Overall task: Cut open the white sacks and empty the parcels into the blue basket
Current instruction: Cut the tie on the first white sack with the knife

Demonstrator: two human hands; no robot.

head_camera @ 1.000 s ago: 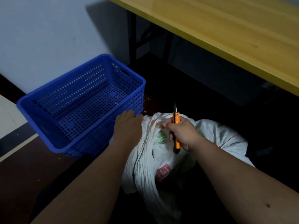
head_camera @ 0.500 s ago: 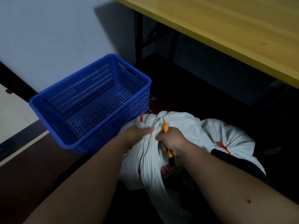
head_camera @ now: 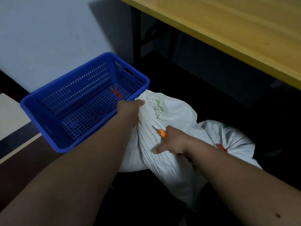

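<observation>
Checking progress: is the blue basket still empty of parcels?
Yes. The blue basket holds no parcels, only a small orange scrap on its perforated floor.

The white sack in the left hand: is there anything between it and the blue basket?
Nothing visible blocks the way. The white sack already touches the near rim of the blue basket, held at its gathered mouth by the left hand. Inside the basket lies only a small orange tie.

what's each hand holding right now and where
Left hand grips the white woven sack by its bunched neck. Right hand holds the orange utility knife by its handle.
</observation>
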